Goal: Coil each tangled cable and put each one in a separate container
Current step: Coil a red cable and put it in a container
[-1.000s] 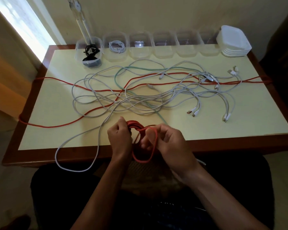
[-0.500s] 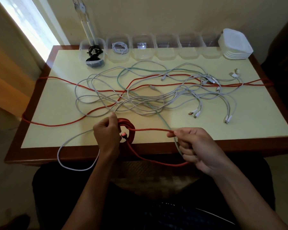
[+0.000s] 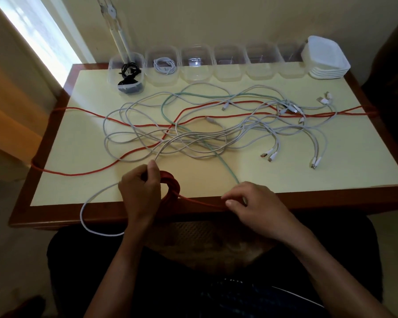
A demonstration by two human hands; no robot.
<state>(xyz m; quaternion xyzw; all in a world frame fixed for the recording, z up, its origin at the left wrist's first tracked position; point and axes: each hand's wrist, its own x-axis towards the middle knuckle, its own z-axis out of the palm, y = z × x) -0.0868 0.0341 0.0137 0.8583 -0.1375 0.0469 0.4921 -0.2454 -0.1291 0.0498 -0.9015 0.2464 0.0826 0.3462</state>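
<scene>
At table's near edge, left hand [image 3: 140,193] fingers curled round coiled red braided cable [image 3: 170,182]. Right hand [image 3: 253,204] fingertips pinching its straight run.

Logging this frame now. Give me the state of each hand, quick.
Left hand: closed, gripping the red cable coil.
Right hand: closed, pinching the loose run of the red cable at the table edge.

Glossy wooden table [image 3: 44,154] edge, matt cream top; clear plastic containers [image 3: 230,65].
</scene>
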